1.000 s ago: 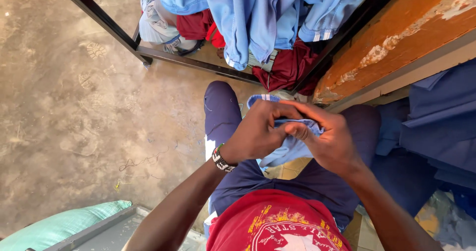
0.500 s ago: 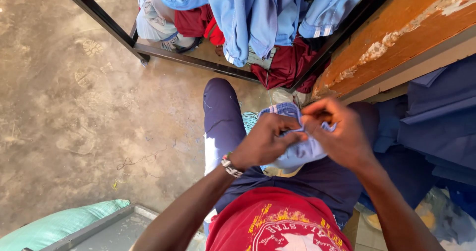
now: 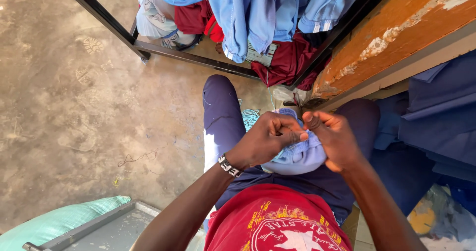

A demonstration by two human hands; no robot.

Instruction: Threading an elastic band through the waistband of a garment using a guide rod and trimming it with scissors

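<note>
— Hands meet over the lap: left hand (image 3: 267, 142) and right hand (image 3: 334, 139) both pinched on the pale blue cloth (image 3: 297, 157).
— Looks like hand-stitching; next pull needs a steady, firm pinch.

The left hand (image 3: 267, 142) and the right hand (image 3: 334, 139) met over the lap, both pinching a bunched light blue cloth (image 3: 297, 157); a beaded wristband (image 3: 230, 166) circled the left wrist; at twelve o'clock, blue and maroon garments (image 3: 258, 18) hung over a black metal frame (image 3: 193, 57); at two o'clock ran a worn orange wooden edge (image 3: 396, 33); at eight o'clock lay a pale green sack (image 3: 54, 221) on the concrete floor (image 3: 74, 107).
</note>
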